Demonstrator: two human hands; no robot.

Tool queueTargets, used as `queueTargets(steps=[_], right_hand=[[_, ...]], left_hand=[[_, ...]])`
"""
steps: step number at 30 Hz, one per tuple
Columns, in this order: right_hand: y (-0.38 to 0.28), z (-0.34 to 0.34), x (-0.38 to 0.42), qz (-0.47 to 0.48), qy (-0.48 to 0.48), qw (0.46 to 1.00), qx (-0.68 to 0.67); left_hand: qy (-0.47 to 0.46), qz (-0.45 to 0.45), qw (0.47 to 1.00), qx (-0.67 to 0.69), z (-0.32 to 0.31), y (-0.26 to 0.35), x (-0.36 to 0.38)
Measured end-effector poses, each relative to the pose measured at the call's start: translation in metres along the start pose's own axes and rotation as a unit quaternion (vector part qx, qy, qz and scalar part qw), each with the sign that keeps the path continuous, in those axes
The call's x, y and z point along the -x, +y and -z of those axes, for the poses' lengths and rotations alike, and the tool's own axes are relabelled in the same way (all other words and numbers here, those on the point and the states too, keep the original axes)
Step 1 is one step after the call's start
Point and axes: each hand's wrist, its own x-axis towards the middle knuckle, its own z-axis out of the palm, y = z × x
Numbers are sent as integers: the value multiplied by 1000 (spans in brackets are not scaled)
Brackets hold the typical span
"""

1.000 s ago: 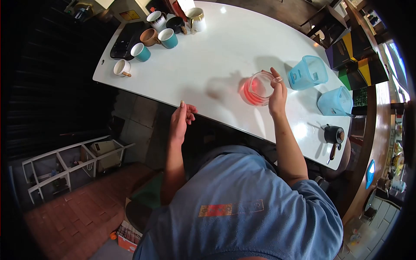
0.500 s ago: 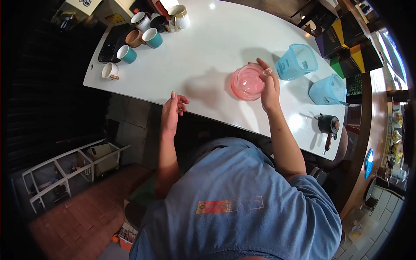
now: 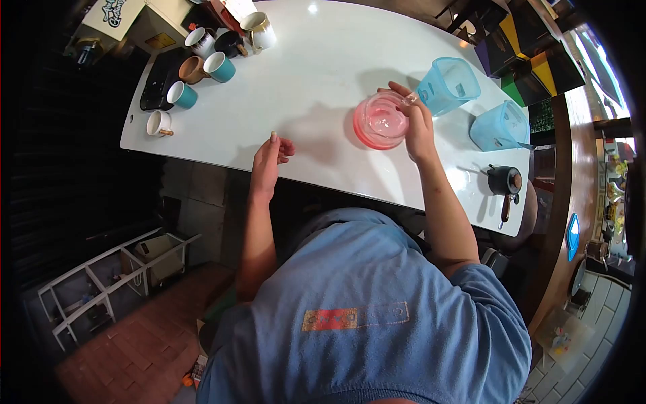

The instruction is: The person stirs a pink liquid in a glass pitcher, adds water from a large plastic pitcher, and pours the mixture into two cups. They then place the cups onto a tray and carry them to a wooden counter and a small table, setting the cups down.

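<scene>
My right hand (image 3: pixel 420 128) is closed on the near right side of a round, clear pink vessel (image 3: pixel 381 121), whose exact kind I cannot make out. Its wide mouth faces up toward me, over the white table (image 3: pixel 303 74). Two translucent light-blue pitchers, a farther one (image 3: pixel 447 87) and a nearer one (image 3: pixel 496 128), stand just right of this hand. At the table's front edge, my left hand (image 3: pixel 270 160) is raised with thumb up and fingers loosely curved, holding nothing.
Back left, several mugs stand together, among them a teal mug (image 3: pixel 182 95), a brown cup (image 3: pixel 193 69) and a white mug (image 3: pixel 159 124), beside a black tray (image 3: pixel 160 79). A small black pot with a wooden handle (image 3: pixel 505 180) sits at the right front corner. Dark boxes (image 3: pixel 538 67) line the right side.
The view has shifted slightly, so the table items appear a little farther left. The pink vessel stays in my right hand, seemingly tilted a little differently. My left hand remains empty by the edge.
</scene>
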Motion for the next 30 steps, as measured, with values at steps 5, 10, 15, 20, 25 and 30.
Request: queueTargets(steps=[5, 10, 15, 20, 25, 30], right_hand=[[6, 9, -7, 8, 67, 997, -36], [-1, 11, -10, -11, 49, 998, -26], [8, 17, -11, -37, 16, 999, -35], [-3, 1, -15, 35, 89, 993, 64], [4, 6, -20, -39, 65, 993, -86], [16, 15, -21, -2, 51, 999, -6]], left_hand=[[13, 9, 1000, -3, -2, -5, -2], [16, 12, 1000, 5, 1, 1, -3], [35, 6, 999, -10, 4, 13, -8], [57, 3, 998, 6, 14, 9, -15], [47, -3, 999, 14, 25, 14, -19], [70, 9, 997, -18, 46, 22, -37]])
